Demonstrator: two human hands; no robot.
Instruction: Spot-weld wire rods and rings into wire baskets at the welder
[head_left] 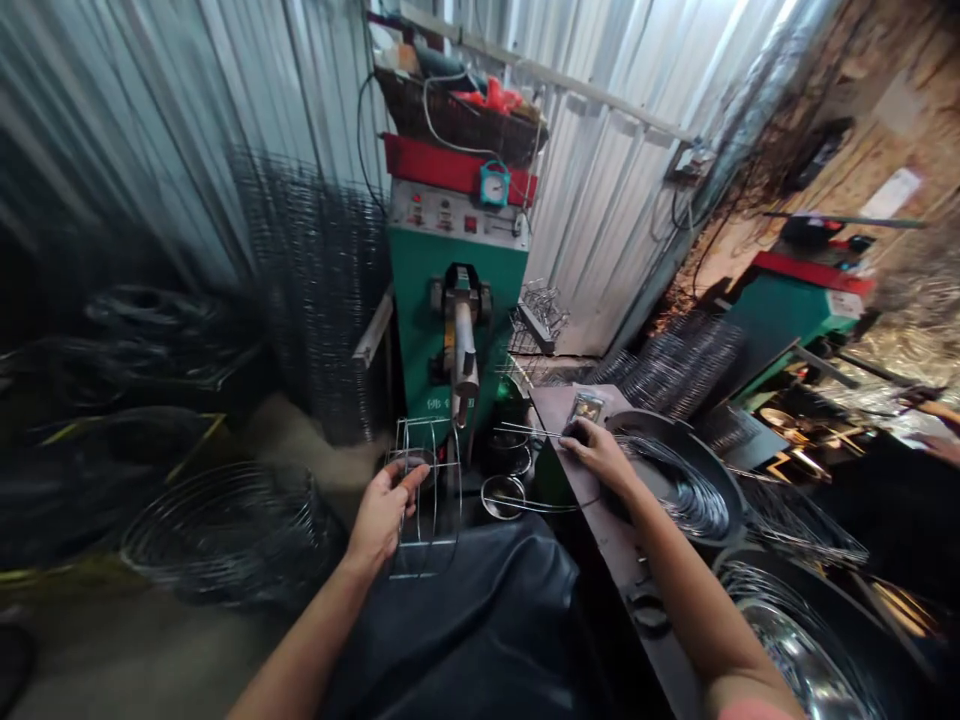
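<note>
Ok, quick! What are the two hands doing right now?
Left hand: closed, holding a wire frame.
Right hand: closed, holding thin rods.

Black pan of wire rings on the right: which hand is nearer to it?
Right. The right hand holds thin wires just beside the black pan; the left hand is much farther away, gripping a wire frame.
</note>
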